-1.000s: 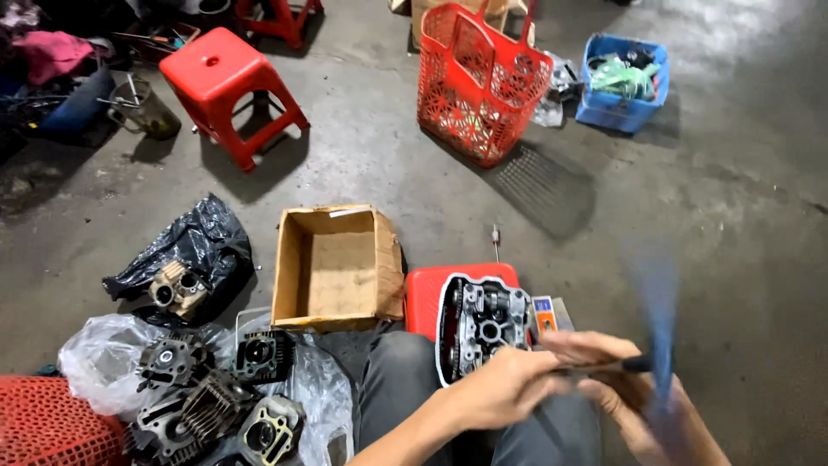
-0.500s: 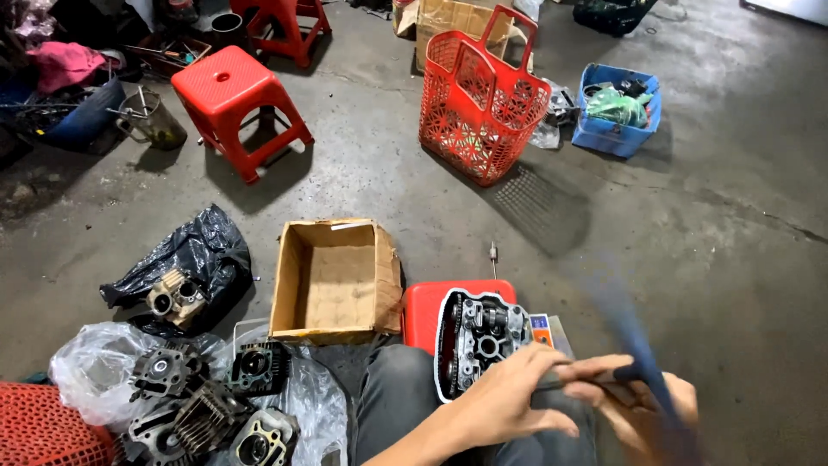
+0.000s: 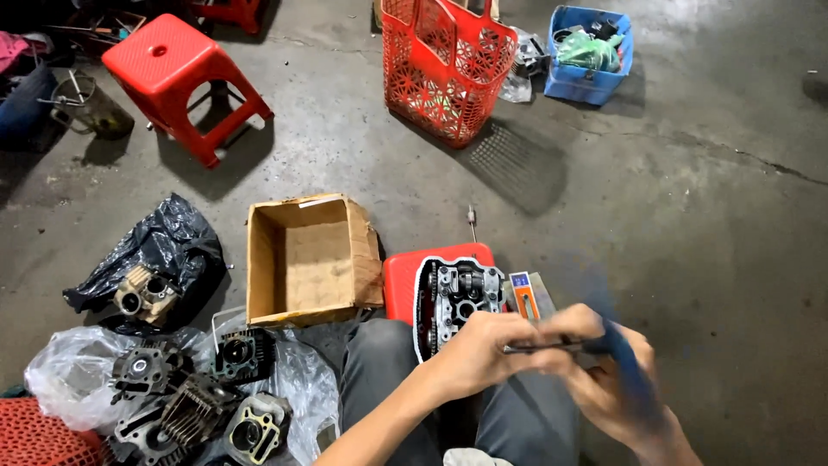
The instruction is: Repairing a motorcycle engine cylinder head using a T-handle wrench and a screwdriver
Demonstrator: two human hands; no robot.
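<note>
My left hand (image 3: 483, 349) pinches a thin dark metal rod (image 3: 539, 348) that runs across to my right hand (image 3: 608, 380). My right hand holds the rod's other end together with a blue strip (image 3: 623, 358) that is blurred by motion. Just beyond the hands, a grey engine cylinder head (image 3: 457, 298) lies on a low red stool (image 3: 405, 276) between my knees. A small orange and blue box (image 3: 523, 295) rests at the head's right side.
An open cardboard box (image 3: 310, 259) stands left of the stool. Several engine parts (image 3: 190, 401) lie on plastic bags at lower left. A red stool (image 3: 177, 73), a red basket (image 3: 444, 65) and a blue bin (image 3: 591, 56) stand farther off on the concrete floor.
The blue strip has swung from upright at the right down over my right hand. Both hands stay on the rod. The view has tipped down a little.
</note>
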